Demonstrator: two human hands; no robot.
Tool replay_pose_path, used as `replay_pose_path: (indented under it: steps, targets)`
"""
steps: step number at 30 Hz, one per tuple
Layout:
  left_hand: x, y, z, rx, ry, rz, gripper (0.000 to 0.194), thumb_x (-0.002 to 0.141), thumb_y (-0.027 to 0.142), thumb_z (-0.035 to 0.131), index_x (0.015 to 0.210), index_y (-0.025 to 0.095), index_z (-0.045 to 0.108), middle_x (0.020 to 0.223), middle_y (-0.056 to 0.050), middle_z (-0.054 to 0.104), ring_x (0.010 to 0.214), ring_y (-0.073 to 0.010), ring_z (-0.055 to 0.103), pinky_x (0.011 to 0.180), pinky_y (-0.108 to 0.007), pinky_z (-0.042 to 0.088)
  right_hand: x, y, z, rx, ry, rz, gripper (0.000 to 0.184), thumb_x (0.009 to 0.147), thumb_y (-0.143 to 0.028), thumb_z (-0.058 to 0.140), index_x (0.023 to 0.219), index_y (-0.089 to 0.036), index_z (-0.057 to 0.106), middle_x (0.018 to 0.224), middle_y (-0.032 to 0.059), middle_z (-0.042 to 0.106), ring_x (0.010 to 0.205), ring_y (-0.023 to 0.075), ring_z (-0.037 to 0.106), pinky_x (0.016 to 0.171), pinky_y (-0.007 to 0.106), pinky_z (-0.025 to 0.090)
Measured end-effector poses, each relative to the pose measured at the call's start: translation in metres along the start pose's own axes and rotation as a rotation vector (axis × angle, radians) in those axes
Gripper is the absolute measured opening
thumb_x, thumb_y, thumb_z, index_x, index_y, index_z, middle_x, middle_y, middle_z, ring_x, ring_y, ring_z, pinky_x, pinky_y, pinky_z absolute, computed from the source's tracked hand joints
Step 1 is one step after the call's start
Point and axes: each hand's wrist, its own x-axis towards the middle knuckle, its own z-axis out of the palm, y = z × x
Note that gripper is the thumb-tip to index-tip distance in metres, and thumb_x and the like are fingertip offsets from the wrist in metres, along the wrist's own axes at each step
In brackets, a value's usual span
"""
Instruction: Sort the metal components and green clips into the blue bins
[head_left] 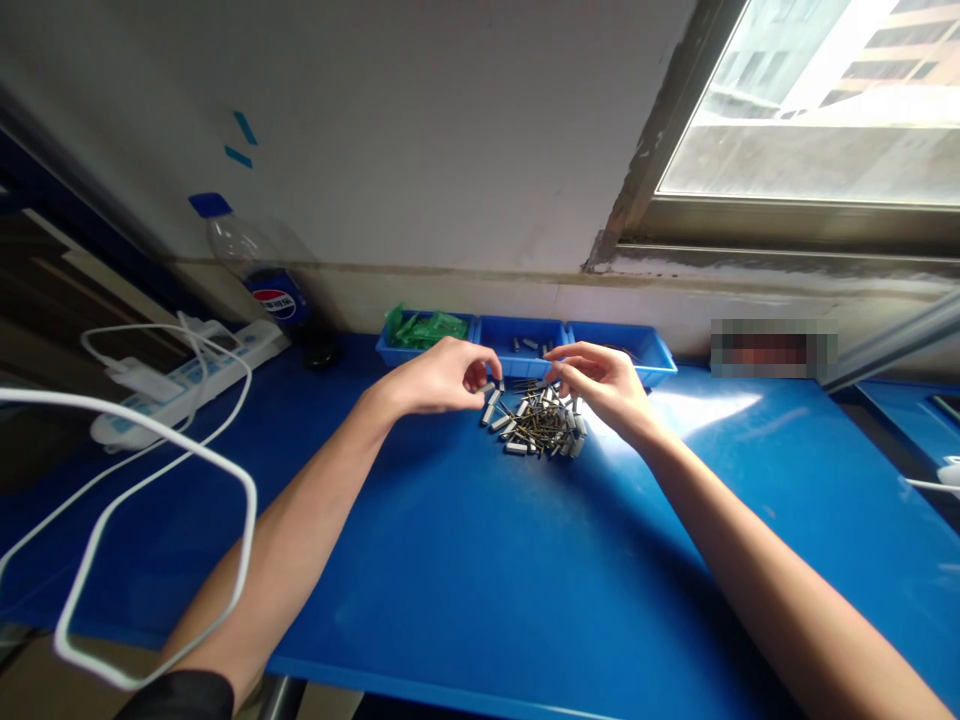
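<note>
A pile of small grey rectangular blocks and thin brass-coloured pins (544, 425) lies on the blue table between my hands. My left hand (442, 378) is curled at the pile's upper left edge, fingertips bent toward the thumb. Small grey blocks (491, 398) are right by those fingertips; whether one is gripped is hard to see. My right hand (604, 380) hovers over the pile's upper right side, thumb and fingers drawn together in a pinch. Anything between them is too small to make out.
Behind the pile stands a row of blue bins (523, 362): green packets (427, 328) at left, a few grey blocks in the middle, thin dark pieces at right. A cola bottle (274, 290), a power strip (187, 390) and looping white cables (251, 500) are on the left.
</note>
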Motion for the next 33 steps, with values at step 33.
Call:
replay_pose_path:
  steps: [33]
  targets:
    - [0.008,0.003,0.022,0.227,0.078,-0.028,0.012,0.084,0.022,0.071,0.094,0.019,0.078,0.090,-0.006,0.078,0.079,-0.0190,0.071,0.069,-0.025,0.051,0.002,0.006,0.012,0.246,0.076,0.123,0.048,0.077,-0.046,0.088,0.116,-0.022,0.077,0.116,0.0105,0.080,0.094,0.0235,0.076,0.078,0.035,0.060]
